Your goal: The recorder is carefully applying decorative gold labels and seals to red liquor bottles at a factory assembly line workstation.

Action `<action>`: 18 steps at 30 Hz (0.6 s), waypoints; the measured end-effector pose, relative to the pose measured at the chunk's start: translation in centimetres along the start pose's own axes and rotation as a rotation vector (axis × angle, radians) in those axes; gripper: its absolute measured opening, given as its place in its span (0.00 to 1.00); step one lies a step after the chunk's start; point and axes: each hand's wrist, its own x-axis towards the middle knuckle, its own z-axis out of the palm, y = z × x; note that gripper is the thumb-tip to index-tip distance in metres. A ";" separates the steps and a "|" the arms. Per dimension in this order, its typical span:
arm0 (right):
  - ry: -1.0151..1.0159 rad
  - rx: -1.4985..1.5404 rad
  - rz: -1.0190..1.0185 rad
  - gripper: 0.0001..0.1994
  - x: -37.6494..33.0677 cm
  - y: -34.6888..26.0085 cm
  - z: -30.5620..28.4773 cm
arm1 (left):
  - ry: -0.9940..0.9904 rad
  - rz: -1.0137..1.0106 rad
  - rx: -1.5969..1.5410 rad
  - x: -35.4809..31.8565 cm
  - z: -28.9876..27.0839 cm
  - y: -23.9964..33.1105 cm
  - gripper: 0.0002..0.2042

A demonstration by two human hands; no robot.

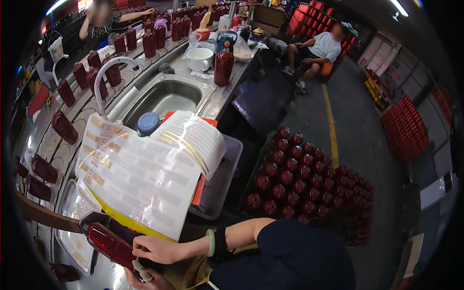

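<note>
A glossy dark-red bottle (110,245) lies tilted in a dark cradle (92,220) at the lower left. My left hand (151,281) grips the bottle's near end from below, with a pale grey covering on one digit. My right hand (157,249), a pale green bangle on its wrist, is closed with its fingertips against the bottle's side. Whatever those fingertips pinch is too small to make out. Just beyond the hands, white transfer sheets (145,179) with gold print are spread over a yellow-edged board.
Behind the sheets are a steel sink (162,104), a curved white faucet (99,79) and a blue-grey round lid (148,123). Red bottles (65,128) line the conveyor at left. Many more bottles (290,183) stand packed on the floor at right. A seated person (325,48) is farther back.
</note>
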 end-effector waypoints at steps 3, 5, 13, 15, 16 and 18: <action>-0.029 -0.079 0.032 0.14 -0.1 0.0 0.0 | -0.054 -0.030 -0.030 -0.5 -0.1 -0.4 0.18; -0.026 -0.084 0.024 0.14 -0.2 -0.1 0.1 | -0.073 -0.044 -0.059 0.1 -0.4 -0.1 0.18; -0.003 -0.104 -0.009 0.14 0.1 -0.3 -0.8 | -0.083 -0.061 -0.011 -1.5 2.0 -1.3 0.20; -0.004 -0.102 -0.019 0.14 0.5 -0.3 -0.5 | -0.054 -0.059 -0.018 -2.0 2.2 -1.9 0.21; -0.016 -0.099 -0.027 0.14 0.6 -0.2 0.1 | -0.026 -0.065 -0.018 -2.2 1.7 -2.1 0.23; -0.015 -0.065 -0.029 0.13 0.3 -0.2 0.6 | -0.039 -0.124 -0.056 -4.9 3.3 -4.6 0.21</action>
